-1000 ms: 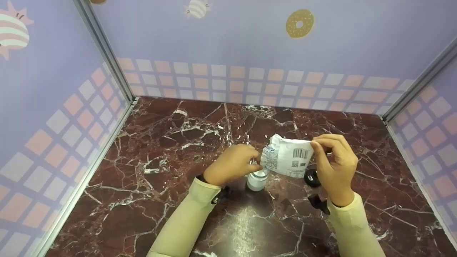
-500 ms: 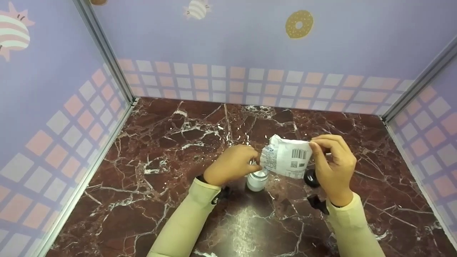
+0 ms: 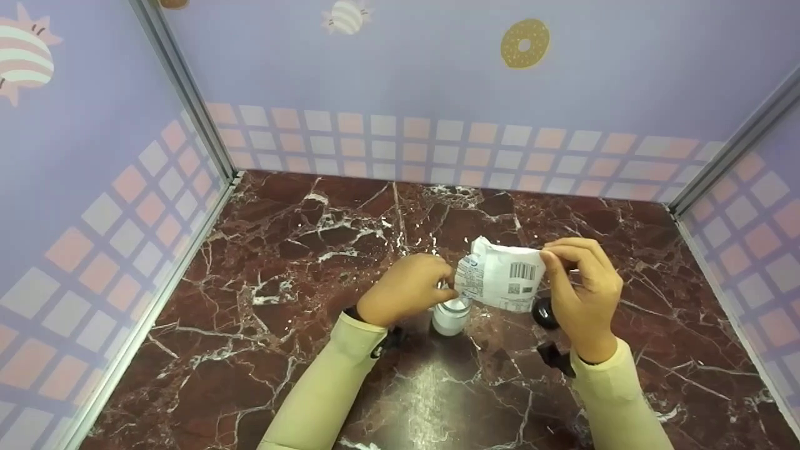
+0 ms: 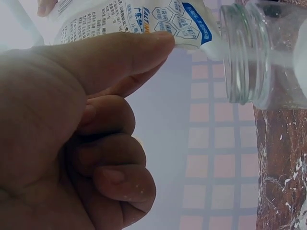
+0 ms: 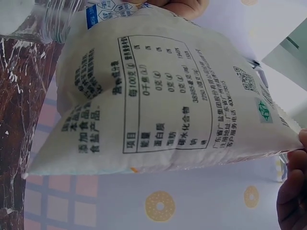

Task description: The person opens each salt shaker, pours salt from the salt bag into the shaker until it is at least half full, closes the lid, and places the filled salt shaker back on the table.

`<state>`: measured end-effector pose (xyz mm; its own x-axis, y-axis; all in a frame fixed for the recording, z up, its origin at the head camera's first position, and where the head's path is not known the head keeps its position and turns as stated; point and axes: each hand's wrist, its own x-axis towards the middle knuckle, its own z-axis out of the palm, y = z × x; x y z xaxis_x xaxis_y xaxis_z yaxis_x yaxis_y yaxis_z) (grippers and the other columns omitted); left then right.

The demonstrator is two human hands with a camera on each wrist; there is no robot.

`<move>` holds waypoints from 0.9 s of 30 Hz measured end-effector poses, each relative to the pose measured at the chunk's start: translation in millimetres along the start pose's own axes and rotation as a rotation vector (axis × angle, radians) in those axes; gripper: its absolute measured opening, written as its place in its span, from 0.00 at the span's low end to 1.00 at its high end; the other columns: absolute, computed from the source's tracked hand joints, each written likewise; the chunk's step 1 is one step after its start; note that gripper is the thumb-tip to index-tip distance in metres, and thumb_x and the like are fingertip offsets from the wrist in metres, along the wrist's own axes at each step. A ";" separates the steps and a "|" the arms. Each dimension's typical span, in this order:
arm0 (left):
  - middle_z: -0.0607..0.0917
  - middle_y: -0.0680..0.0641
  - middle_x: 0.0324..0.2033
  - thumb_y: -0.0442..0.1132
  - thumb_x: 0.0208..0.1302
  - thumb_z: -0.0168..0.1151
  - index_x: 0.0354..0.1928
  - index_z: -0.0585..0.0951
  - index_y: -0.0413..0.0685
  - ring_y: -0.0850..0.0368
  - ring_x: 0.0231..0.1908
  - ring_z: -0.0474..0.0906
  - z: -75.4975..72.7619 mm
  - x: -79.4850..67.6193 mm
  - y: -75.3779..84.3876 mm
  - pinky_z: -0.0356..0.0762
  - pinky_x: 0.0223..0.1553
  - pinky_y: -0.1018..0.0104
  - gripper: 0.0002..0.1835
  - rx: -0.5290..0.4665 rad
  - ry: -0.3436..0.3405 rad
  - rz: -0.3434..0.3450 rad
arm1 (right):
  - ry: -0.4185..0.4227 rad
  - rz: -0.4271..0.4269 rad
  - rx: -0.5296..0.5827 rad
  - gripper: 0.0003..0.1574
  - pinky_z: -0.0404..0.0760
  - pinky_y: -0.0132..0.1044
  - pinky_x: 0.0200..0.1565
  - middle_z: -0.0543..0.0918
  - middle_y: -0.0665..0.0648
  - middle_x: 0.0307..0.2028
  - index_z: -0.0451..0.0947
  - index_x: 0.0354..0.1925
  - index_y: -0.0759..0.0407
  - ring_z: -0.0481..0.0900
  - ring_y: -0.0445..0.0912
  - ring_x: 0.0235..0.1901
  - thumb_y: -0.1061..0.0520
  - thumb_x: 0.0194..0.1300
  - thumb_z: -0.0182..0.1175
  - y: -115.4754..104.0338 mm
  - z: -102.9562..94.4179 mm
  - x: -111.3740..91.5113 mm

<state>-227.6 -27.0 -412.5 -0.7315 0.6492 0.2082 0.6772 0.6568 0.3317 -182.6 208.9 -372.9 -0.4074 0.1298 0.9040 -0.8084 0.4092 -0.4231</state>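
My left hand [image 3: 409, 287] pinches the open end of a white printed bag of salt [image 3: 503, 278] between thumb and forefinger. With thumb and fingertips, my right hand [image 3: 584, 294] holds up the bag's far corner, so the bag tilts down to the left. Below its mouth stands an open glass jar [image 3: 450, 320], partly filled with white salt. In the left wrist view, a white stream of salt [image 4: 215, 49] runs from the bag into the mouth of the jar [image 4: 244, 57]. The right wrist view shows the bag [image 5: 163, 96] still bulging, its printed panel facing the camera.
A round black lid [image 3: 545, 312] lies right of the jar, beside the right hand. White grains [image 3: 400, 240] are scattered on the dark red marbled table [image 3: 312, 387] behind the left hand. Lilac panels [image 3: 425, 62] enclose the back and sides.
My right hand and the bag's held corner have shifted very slightly left. The left hand and jar stay in place.
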 end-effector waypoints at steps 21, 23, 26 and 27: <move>0.82 0.57 0.28 0.51 0.58 0.66 0.28 0.82 0.55 0.64 0.27 0.73 1.5 0.7 0.2 0.73 0.33 0.68 0.09 -0.002 -0.004 -0.001 | 0.037 -0.041 0.018 0.05 0.72 0.25 0.30 0.81 0.67 0.28 0.79 0.25 0.73 0.76 0.43 0.27 0.71 0.52 0.67 -10.1 1.6 4.1; 0.82 0.57 0.28 0.51 0.58 0.66 0.28 0.83 0.55 0.64 0.28 0.74 1.5 0.6 0.1 0.74 0.33 0.68 0.09 -0.004 -0.005 0.000 | 0.040 -0.042 0.016 0.05 0.72 0.25 0.30 0.81 0.67 0.28 0.79 0.24 0.73 0.77 0.44 0.27 0.71 0.52 0.67 -10.5 1.7 4.1; 0.83 0.57 0.28 0.50 0.58 0.65 0.29 0.83 0.54 0.64 0.28 0.74 1.3 0.8 -0.3 0.74 0.34 0.68 0.09 -0.008 -0.003 0.003 | 0.041 -0.039 0.012 0.05 0.72 0.25 0.30 0.81 0.67 0.28 0.79 0.25 0.73 0.76 0.44 0.27 0.71 0.52 0.67 -10.7 1.8 4.3; 0.82 0.57 0.28 0.50 0.58 0.65 0.28 0.82 0.54 0.64 0.27 0.74 1.3 0.8 -0.6 0.74 0.34 0.68 0.09 -0.011 -0.003 0.002 | 0.039 -0.038 0.010 0.05 0.71 0.25 0.30 0.81 0.67 0.28 0.79 0.25 0.73 0.76 0.44 0.27 0.72 0.52 0.67 -10.5 1.8 4.3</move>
<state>-228.5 -26.3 -413.7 -0.7296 0.6521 0.2059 0.6781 0.6509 0.3414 -176.6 203.6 -364.7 -0.3598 0.1492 0.9210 -0.8271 0.4058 -0.3889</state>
